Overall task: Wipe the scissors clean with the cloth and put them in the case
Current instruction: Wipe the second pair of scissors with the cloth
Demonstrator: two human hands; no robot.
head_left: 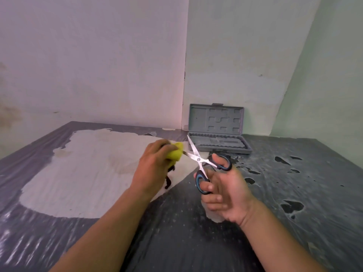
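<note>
My right hand (225, 193) holds the scissors (198, 159) by their black and blue handles, thumb through one loop and fingers in the other. The steel blades are spread apart. My left hand (153, 167) grips a yellow cloth (175, 153) pressed around the tip of the lower blade; a dark strip of the cloth hangs below the hand. The upper blade points up toward the grey plastic case (218, 132), which stands open in the corner behind, its lid leaning on the wall.
The table (294, 193) has a dark, worn covering with a large pale patch (88, 173) where it has peeled away. Two walls meet in a corner right behind the case. Small holes dot the covering on the right.
</note>
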